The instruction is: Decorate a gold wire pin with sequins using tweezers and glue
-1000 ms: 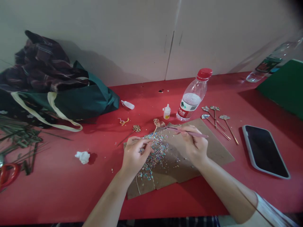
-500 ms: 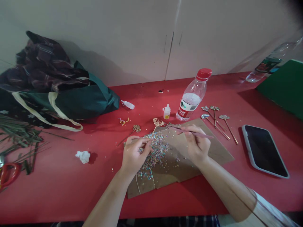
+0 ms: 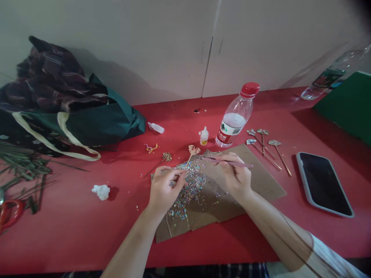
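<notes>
My left hand (image 3: 164, 189) pinches the thin stem of a gold wire butterfly pick (image 3: 193, 150), holding it over a brown cardboard sheet (image 3: 261, 181). A heap of coloured glitter flakes (image 3: 189, 187) lies on the cardboard under that hand. My right hand (image 3: 235, 175) is closed on pink tweezers (image 3: 230, 162), whose tip points left at the butterfly's wire frame. Both hands rest on the cardboard, a hand's width apart.
On the red table (image 3: 72, 227): a red-capped water bottle (image 3: 236, 116), a small glue bottle (image 3: 204, 136), finished picks (image 3: 265, 144), a phone (image 3: 324, 183), a second gold pick (image 3: 166, 157), a tissue wad (image 3: 101, 191). Green bag with cloth (image 3: 72, 112), scissors (image 3: 8, 214) at left. Green board (image 3: 348, 104) right.
My right hand drew the tweezers slightly right, then back left toward the butterfly. The left hand and the pick stay almost still.
</notes>
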{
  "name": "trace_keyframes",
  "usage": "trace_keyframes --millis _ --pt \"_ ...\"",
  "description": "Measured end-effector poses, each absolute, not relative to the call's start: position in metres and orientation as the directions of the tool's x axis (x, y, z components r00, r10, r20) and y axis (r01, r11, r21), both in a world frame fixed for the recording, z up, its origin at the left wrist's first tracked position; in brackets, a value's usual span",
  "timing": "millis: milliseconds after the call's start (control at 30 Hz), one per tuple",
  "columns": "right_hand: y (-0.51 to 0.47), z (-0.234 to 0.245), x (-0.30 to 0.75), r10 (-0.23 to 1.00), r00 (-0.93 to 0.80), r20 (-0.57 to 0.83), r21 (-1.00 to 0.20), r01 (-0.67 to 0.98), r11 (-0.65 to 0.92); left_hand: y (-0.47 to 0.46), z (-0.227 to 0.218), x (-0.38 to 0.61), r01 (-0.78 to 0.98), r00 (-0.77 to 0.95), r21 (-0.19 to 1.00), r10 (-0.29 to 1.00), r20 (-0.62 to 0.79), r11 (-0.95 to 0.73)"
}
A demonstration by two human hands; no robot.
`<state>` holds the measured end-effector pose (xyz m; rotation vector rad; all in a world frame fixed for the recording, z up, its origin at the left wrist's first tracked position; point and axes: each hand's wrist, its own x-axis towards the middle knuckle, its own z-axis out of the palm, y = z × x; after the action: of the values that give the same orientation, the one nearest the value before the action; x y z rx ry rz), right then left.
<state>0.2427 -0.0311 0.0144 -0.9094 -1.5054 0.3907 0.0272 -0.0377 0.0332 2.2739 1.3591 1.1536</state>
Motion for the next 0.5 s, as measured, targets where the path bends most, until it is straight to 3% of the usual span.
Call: trace_keyframes --millis 500 --pt "-0.0314 0.0162 0.242 0.75 0.089 0.656 -0.734 0.306 0.606 -0.0381 0.0327 0.0282 0.614 0.259 0.576 0.827 0.499 -0.54"
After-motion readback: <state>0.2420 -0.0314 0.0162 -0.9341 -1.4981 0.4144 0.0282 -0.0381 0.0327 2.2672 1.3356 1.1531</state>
